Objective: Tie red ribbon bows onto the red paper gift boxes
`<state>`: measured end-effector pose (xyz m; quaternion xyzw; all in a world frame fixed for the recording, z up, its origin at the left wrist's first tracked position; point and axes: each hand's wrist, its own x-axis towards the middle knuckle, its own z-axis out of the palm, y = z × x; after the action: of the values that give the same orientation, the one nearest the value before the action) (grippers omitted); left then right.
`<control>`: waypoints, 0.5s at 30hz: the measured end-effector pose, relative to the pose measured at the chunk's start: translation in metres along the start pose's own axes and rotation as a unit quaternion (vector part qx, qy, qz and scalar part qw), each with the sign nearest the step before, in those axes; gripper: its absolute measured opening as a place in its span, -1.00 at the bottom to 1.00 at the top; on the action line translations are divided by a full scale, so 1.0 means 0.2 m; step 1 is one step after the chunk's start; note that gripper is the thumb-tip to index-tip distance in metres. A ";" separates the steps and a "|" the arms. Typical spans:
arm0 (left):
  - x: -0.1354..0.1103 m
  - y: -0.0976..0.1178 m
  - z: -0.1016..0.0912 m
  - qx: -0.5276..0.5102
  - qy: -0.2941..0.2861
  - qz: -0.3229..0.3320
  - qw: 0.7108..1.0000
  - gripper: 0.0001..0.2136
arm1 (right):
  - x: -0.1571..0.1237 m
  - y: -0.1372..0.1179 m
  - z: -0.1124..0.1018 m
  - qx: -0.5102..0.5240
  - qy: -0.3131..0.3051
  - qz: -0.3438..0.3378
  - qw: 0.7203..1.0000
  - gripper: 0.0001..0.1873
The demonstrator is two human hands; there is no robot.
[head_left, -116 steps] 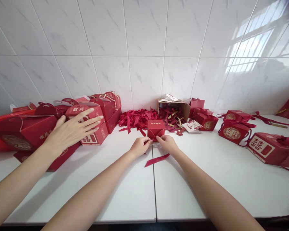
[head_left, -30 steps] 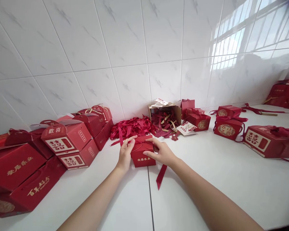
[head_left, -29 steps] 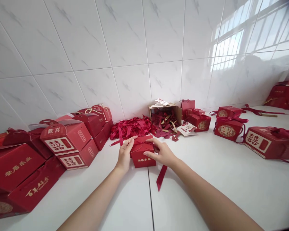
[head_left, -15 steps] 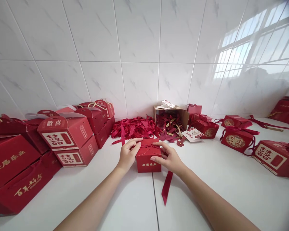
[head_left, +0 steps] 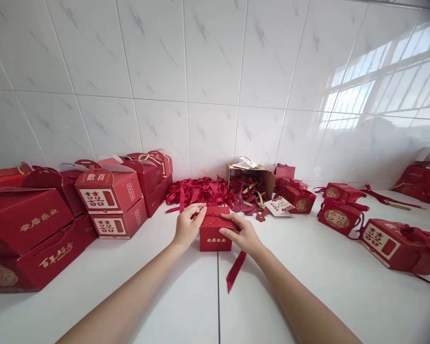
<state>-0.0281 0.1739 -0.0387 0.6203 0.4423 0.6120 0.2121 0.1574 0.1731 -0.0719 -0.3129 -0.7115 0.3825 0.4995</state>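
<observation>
A small red gift box (head_left: 215, 241) with gold lettering sits upright on the white table in front of me. Across its top lies a dark red ribbon (head_left: 236, 272), crossed at the middle; one end trails onto the table at the right. My left hand (head_left: 190, 224) is at the box's left top edge, thumb and fingers pinched on the ribbon. At the right top edge, my right hand (head_left: 244, 231) has its fingers closed on the ribbon, its thumb by the box's front face. The fingertips partly hide the crossing.
Stacked red boxes (head_left: 109, 196) stand at the left. Against the tiled wall lie a heap of red ribbons (head_left: 204, 191) and an open cardboard box (head_left: 270, 184) of tags. A printed card (head_left: 279, 206) lies near it. Ribbon-tied boxes (head_left: 397, 243) stand at the right.
The view has shifted a little, so things sit differently in it. Both hands stay at the box top on the ribbon, with only slight finger movement.
</observation>
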 end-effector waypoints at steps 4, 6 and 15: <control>0.00 -0.02 0.01 0.005 -0.003 -0.015 1.000 -0.70 | 0.00 -0.01 0.00 0.006 -0.004 -0.005 1.000 -0.52; 0.00 -0.04 0.01 0.006 -0.010 -0.018 1.000 -0.71 | 0.00 -0.01 0.00 0.005 -0.004 0.001 1.000 -0.51; -0.02 -0.07 0.01 0.026 0.010 -0.037 0.999 -0.73 | 0.02 -0.04 0.03 0.121 0.087 0.113 0.982 -0.46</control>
<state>-0.0287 0.1785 -0.0522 0.6027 0.4829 0.5981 0.2142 0.1490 0.1710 -0.0641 -0.3609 -0.5734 0.4913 0.5474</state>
